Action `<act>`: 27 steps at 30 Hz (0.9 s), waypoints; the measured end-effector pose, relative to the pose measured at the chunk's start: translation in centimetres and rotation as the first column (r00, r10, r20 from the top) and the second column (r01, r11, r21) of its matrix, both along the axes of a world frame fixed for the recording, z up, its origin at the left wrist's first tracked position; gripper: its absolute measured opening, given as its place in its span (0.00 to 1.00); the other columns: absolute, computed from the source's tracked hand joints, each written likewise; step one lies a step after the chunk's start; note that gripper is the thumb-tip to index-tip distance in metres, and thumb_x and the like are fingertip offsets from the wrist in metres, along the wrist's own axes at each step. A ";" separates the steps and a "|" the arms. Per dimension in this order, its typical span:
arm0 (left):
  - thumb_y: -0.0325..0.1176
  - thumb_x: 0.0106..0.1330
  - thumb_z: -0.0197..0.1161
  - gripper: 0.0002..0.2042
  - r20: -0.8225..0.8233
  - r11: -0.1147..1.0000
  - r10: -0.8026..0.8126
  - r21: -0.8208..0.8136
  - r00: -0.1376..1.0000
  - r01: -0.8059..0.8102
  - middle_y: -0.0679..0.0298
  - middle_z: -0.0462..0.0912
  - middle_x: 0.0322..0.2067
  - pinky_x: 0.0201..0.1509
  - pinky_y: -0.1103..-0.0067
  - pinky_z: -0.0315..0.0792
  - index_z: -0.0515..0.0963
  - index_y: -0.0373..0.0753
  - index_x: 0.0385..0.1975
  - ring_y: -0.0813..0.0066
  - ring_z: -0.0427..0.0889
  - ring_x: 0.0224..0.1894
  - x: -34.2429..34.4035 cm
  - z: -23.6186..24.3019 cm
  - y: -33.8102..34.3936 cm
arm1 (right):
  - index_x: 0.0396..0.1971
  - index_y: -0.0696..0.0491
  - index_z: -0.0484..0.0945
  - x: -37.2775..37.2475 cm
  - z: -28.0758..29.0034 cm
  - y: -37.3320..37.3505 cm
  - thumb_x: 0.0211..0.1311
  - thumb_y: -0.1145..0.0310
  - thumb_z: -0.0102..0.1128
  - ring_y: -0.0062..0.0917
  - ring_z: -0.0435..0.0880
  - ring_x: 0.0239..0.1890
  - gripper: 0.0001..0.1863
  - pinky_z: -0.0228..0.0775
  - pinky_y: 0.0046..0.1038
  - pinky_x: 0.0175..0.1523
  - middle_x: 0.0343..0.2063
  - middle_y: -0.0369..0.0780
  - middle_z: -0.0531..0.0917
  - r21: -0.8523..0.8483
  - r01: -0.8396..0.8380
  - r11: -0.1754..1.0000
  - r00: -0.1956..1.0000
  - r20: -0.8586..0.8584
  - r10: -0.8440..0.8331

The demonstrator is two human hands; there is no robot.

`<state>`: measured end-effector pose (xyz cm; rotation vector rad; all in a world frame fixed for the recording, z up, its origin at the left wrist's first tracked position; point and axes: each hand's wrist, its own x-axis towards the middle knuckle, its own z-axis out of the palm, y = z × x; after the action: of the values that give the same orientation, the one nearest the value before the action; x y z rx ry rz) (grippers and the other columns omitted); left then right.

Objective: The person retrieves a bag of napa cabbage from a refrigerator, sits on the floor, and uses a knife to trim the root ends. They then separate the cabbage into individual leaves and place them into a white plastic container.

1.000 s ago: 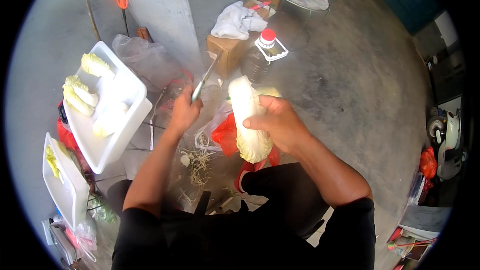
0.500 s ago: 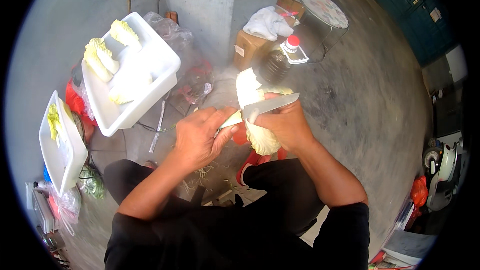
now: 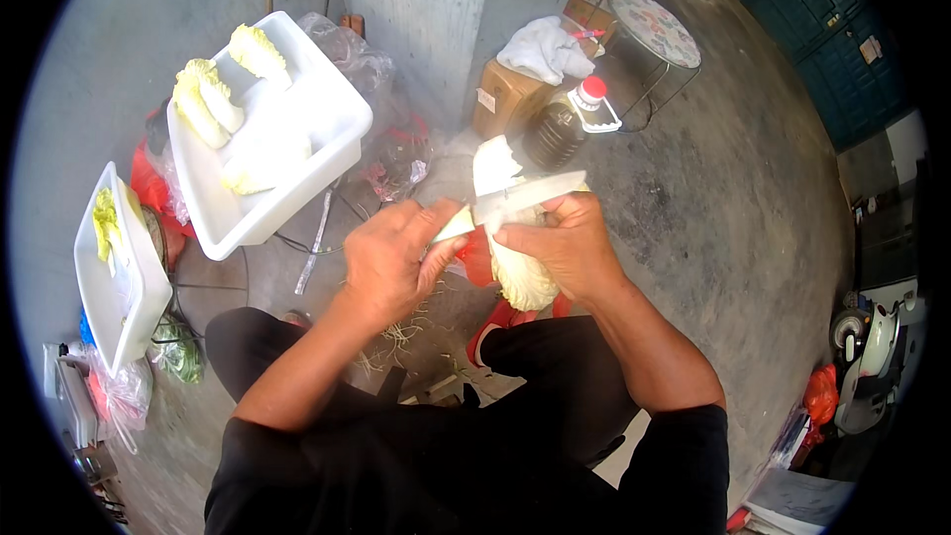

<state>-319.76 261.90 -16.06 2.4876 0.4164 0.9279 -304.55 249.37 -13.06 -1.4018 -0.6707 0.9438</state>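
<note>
My left hand (image 3: 388, 256) is closed around the pale handle (image 3: 456, 226) of a kitchen knife. Its blade (image 3: 530, 195) points right, lying across a napa cabbage piece (image 3: 525, 279) held above the floor between my knees. My right hand (image 3: 567, 246) grips this cabbage from the right, thumb in front just under the blade and the other fingers mostly hidden. One pale leaf (image 3: 492, 166) sticks up beyond the knife, and a frilly yellowish part hangs below. Glare washes out the cut edge. More napa cabbage pieces (image 3: 206, 104) lie in a large white tub (image 3: 337, 144) at the left.
A smaller white tub (image 3: 149, 307) with a leaf stands further left. Ahead are a cardboard box (image 3: 505, 99) topped by a white cloth (image 3: 545, 50), a dark oil jug (image 3: 555, 134) with a red cap, and a round stool (image 3: 654, 28). Trimmings (image 3: 401, 332) litter the floor below my hands.
The view has shifted a little. My right thumb has moved lower against the cabbage, and the blade has tilted so its face catches more light. Both grips stay the same.
</note>
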 end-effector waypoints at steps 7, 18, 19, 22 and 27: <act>0.38 0.53 0.66 0.14 -0.009 0.998 -0.070 -0.003 0.998 0.070 0.64 0.73 0.21 0.24 0.72 0.69 0.78 0.44 0.38 0.64 0.75 0.24 1.1 0.1 -0.4 | 0.35 0.58 0.78 0.8 0.1 -0.2 0.47 0.83 0.63 0.17 0.79 0.31 0.13 0.73 0.21 0.36 0.31 0.36 0.81 -0.012 -0.013 1.000 1.000 -0.018 0.013; 0.32 0.51 0.67 0.14 -0.091 0.996 -0.010 -0.090 0.996 0.001 0.57 0.77 0.27 0.33 0.70 0.71 0.77 0.38 0.38 0.55 0.77 0.30 1.0 0.2 -0.1 | 0.35 0.61 0.78 0.9 0.4 -0.4 0.48 0.76 0.64 0.17 0.78 0.25 0.12 0.70 0.21 0.29 0.25 0.38 0.81 -0.168 -0.006 0.986 1.000 -0.006 0.005; 0.34 0.53 0.66 0.13 -0.053 0.997 -0.012 -0.080 0.999 0.008 0.58 0.76 0.26 0.31 0.70 0.70 0.77 0.40 0.38 0.58 0.76 0.29 1.1 0.0 0.0 | 0.35 0.61 0.79 1.0 0.3 -0.4 0.48 0.75 0.64 0.17 0.78 0.24 0.12 0.70 0.21 0.28 0.25 0.38 0.82 -0.160 -0.005 0.987 1.000 -0.001 0.005; 0.36 0.56 0.65 0.11 0.062 0.986 -0.067 -0.145 0.996 0.076 0.62 0.75 0.23 0.27 0.74 0.69 0.77 0.41 0.36 0.65 0.75 0.24 1.4 -0.7 0.0 | 0.36 0.61 0.78 1.1 -0.3 -0.3 0.47 0.75 0.64 0.18 0.79 0.23 0.13 0.71 0.22 0.26 0.26 0.39 0.82 -0.094 0.006 0.996 1.000 0.001 -0.006; 0.32 0.57 0.66 0.08 0.082 0.662 -0.149 -0.732 0.985 0.161 0.70 0.73 0.20 0.26 0.82 0.66 0.76 0.37 0.32 0.83 0.70 0.22 1.2 0.3 -0.7 | 0.36 0.63 0.77 1.1 0.6 0.1 0.46 0.75 0.66 0.18 0.79 0.25 0.15 0.71 0.22 0.29 0.25 0.40 0.81 -0.146 0.003 0.989 0.992 -0.121 -0.021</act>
<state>-318.60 261.24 -15.73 1.7210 0.4519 0.5420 -303.45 249.44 -12.47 -1.4610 -0.5085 1.0775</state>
